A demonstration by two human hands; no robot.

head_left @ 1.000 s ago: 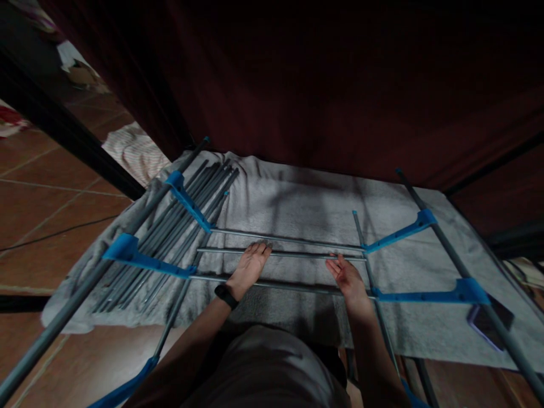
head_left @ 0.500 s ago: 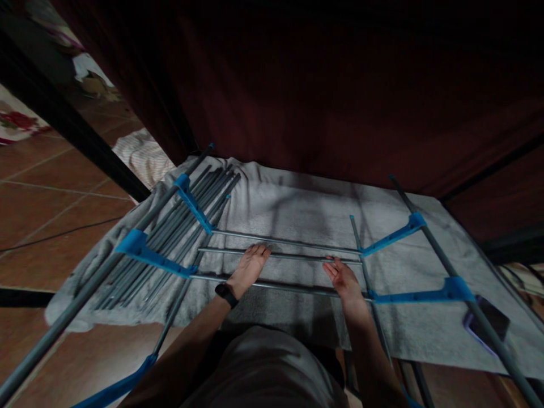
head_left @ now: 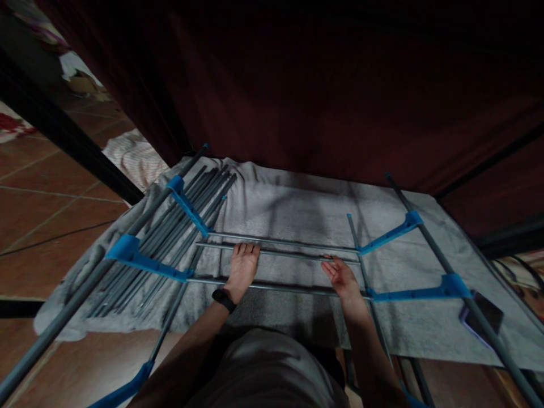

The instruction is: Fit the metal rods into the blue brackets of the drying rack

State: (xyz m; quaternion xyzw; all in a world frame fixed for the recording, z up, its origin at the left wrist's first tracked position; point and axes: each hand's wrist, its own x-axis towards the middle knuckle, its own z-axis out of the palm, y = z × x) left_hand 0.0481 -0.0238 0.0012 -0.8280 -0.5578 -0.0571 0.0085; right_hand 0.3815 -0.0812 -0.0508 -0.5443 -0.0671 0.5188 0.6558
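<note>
A loose thin metal tube (head_left: 289, 254) lies crosswise between two matching crossbars, the far crossbar (head_left: 280, 241) and the near crossbar (head_left: 293, 289). My left hand (head_left: 243, 265), with a black band on the wrist, is closed over this tube left of its middle. Near the tube's right end, my right hand (head_left: 340, 276) is turned palm up, its fingers curled at the tube. Blue plastic brackets join the crossbars to grey poles: a left bracket (head_left: 148, 262) and a right bracket (head_left: 419, 293) are nearest. The tube's left end sticks out freely near the left inner pole.
Several grey tubes (head_left: 170, 238) lie in a bundle on the grey blanket (head_left: 297, 209) at left. A phone (head_left: 482, 318) rests under the right outer pole (head_left: 437, 249). A dark red curtain (head_left: 318, 113) hangs behind. Tiled floor (head_left: 51, 215) shows at left.
My left hand has slid a little left along the tube, and the tube's left end has shifted toward the far crossbar. My right hand stays at the right end. The view has moved slightly.
</note>
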